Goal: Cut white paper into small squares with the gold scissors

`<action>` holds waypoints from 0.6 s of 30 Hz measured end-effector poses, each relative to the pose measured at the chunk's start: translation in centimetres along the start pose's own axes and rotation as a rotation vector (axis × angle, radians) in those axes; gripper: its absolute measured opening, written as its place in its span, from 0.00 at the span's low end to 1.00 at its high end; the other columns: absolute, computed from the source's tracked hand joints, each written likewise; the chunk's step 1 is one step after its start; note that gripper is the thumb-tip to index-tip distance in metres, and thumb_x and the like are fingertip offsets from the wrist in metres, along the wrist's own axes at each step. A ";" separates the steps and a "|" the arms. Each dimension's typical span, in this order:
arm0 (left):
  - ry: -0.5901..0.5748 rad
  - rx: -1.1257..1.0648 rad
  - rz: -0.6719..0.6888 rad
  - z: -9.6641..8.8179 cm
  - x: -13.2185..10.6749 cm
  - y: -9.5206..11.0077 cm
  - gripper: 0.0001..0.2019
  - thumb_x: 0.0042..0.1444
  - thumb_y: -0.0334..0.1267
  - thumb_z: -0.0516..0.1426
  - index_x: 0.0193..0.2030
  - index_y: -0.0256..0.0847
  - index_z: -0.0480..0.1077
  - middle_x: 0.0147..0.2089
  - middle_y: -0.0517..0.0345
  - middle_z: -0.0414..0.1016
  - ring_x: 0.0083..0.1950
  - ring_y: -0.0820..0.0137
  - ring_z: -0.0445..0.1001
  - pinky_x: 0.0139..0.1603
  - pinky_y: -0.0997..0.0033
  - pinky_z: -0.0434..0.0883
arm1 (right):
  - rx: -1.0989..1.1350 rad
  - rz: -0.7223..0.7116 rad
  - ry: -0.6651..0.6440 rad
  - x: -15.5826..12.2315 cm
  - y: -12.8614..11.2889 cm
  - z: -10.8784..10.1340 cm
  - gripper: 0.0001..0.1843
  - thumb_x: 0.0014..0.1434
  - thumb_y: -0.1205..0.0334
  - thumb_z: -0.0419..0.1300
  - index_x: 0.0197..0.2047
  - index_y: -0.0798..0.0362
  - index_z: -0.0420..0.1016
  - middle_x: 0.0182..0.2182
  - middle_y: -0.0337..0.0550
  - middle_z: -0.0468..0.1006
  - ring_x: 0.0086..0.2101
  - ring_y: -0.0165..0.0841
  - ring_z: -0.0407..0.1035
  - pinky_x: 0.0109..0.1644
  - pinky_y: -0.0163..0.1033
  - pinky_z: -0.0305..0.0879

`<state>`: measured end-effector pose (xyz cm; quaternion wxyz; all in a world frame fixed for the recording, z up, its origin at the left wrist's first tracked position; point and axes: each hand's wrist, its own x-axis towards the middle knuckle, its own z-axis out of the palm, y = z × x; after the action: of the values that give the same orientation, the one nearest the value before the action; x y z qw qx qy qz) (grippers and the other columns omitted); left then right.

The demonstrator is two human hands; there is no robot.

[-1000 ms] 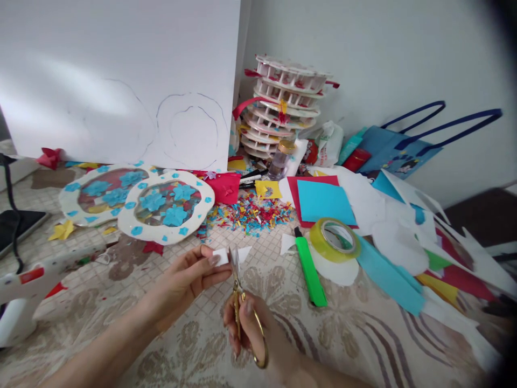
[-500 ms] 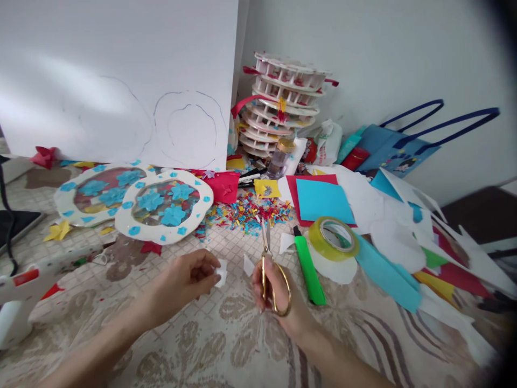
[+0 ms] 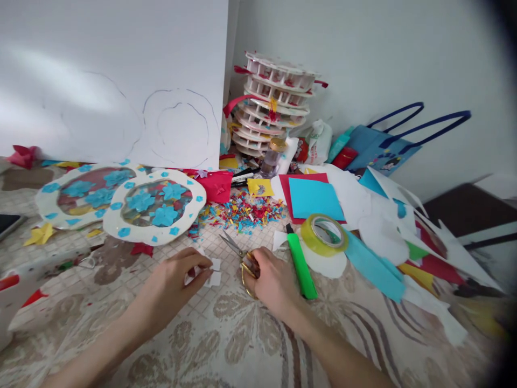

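Note:
My left hand [image 3: 177,280] pinches a small white paper piece [image 3: 213,278] low over the patterned cloth, with another white scrap [image 3: 215,264] right beside it. My right hand [image 3: 271,280] rests on the cloth and grips the gold handles of the scissors [image 3: 238,253]. Their blades lie nearly flat and point up and left toward the confetti pile [image 3: 242,211].
A green marker [image 3: 301,264] and yellow tape roll [image 3: 323,235] lie right of my right hand. Two white flower frames with blue pieces [image 3: 153,206] sit at the left, coloured paper sheets [image 3: 313,197] and a blue bag [image 3: 379,151] at the right, a white board [image 3: 113,75] behind.
My right hand has lowered the scissors from upright cutting to lying on the cloth. My left hand has dropped toward the cloth with the cut white piece. The view has shifted slightly right.

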<state>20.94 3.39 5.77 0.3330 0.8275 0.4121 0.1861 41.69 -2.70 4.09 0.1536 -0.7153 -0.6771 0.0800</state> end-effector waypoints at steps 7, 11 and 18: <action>0.046 -0.077 0.011 -0.3 0.0 0.4 0.08 0.56 0.38 0.55 0.35 0.43 0.75 0.35 0.54 0.75 0.30 0.67 0.70 0.27 0.75 0.64 | -0.146 0.132 0.212 1.6 4.4 -3.3 0.05 0.56 0.59 0.57 0.32 0.52 0.69 0.29 0.42 0.73 0.28 0.34 0.66 0.30 0.36 0.53; 0.099 -0.131 0.013 -0.3 0.0 0.4 0.06 0.54 0.37 0.56 0.34 0.44 0.76 0.32 0.56 0.75 0.28 0.68 0.69 0.25 0.75 0.62 | -0.143 0.157 0.284 2.1 6.7 -5.3 0.09 0.56 0.56 0.57 0.29 0.53 0.69 0.26 0.42 0.73 0.28 0.35 0.65 0.30 0.36 0.52; 0.157 -0.130 0.028 -0.4 0.2 -0.2 0.04 0.52 0.37 0.58 0.29 0.44 0.75 0.30 0.58 0.75 0.25 0.69 0.67 0.25 0.75 0.61 | -0.172 0.202 0.221 0.6 8.5 -6.9 0.17 0.57 0.47 0.55 0.29 0.52 0.69 0.21 0.41 0.72 0.25 0.35 0.65 0.27 0.36 0.50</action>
<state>20.71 3.75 5.91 0.3503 0.7926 0.4124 0.2812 51.98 -3.14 7.84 0.1564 -0.7945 -0.5852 -0.0426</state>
